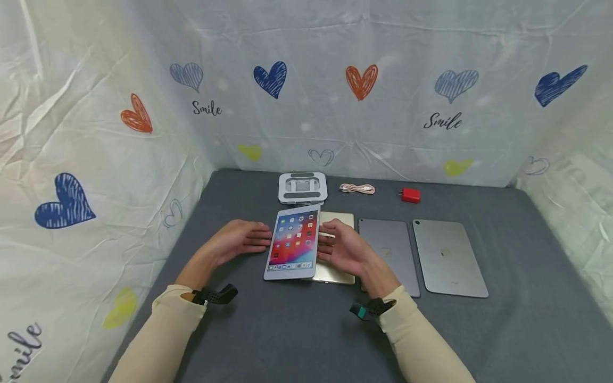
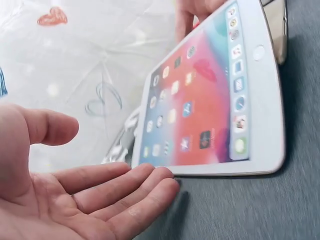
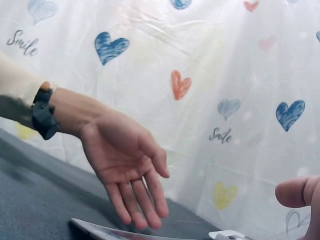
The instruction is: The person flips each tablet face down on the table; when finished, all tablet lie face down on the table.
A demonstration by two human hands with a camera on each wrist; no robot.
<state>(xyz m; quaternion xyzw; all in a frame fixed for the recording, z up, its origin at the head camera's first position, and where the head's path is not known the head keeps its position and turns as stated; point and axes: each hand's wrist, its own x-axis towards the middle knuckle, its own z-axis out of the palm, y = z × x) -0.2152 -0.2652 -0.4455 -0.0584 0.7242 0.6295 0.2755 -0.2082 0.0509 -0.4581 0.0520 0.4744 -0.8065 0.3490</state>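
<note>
A small white-framed tablet [image 1: 293, 242] with its home screen lit stands at a slant, its right side raised over a gold tablet [image 1: 337, 275]. My left hand [image 1: 234, 241] is at its left edge, palm turned inward and fingers nearly straight. In the left wrist view those fingertips [image 2: 162, 175] lie right by the tablet's lower edge, the thumb held apart. My right hand [image 1: 347, 249] is at the raised right edge, above the gold tablet, fingers extended with tips at the edge. Only its thumb [image 3: 292, 194] shows in the right wrist view.
Right of the gold tablet, a dark grey tablet [image 1: 390, 255] and a silver-grey tablet [image 1: 450, 260] lie face down. Along the back are a folded grey-white stand [image 1: 303, 196], a bundled cable [image 1: 356, 188] and a red charger plug [image 1: 410, 195]. Heart-printed cloth [image 1: 316, 127] hangs behind.
</note>
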